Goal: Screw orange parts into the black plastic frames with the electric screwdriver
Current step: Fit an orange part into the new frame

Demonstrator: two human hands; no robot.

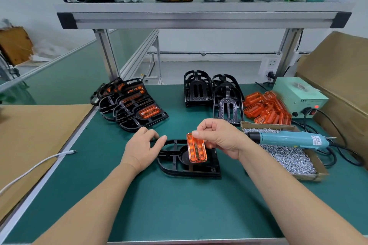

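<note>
Pinching orange part (196,148) in right hand (220,138) above black frame (189,162) | left hand (140,146) open, fingers resting on frame edge

Left hand (141,150) lies palm down, fingers loosely curled. Right hand (219,138) is raised just right of it, fingertips pinched together, both forearms bare.

Screw box (310,173) and electric screwdriver (288,139) crowd right side.

- Translucent orange rectangular plastic part (196,148): held tilted just above the frame.
- Black D-shaped plastic frame (189,160): flat on the bench.
- Teal electric screwdriver (288,139): lying across the screw box.
</note>
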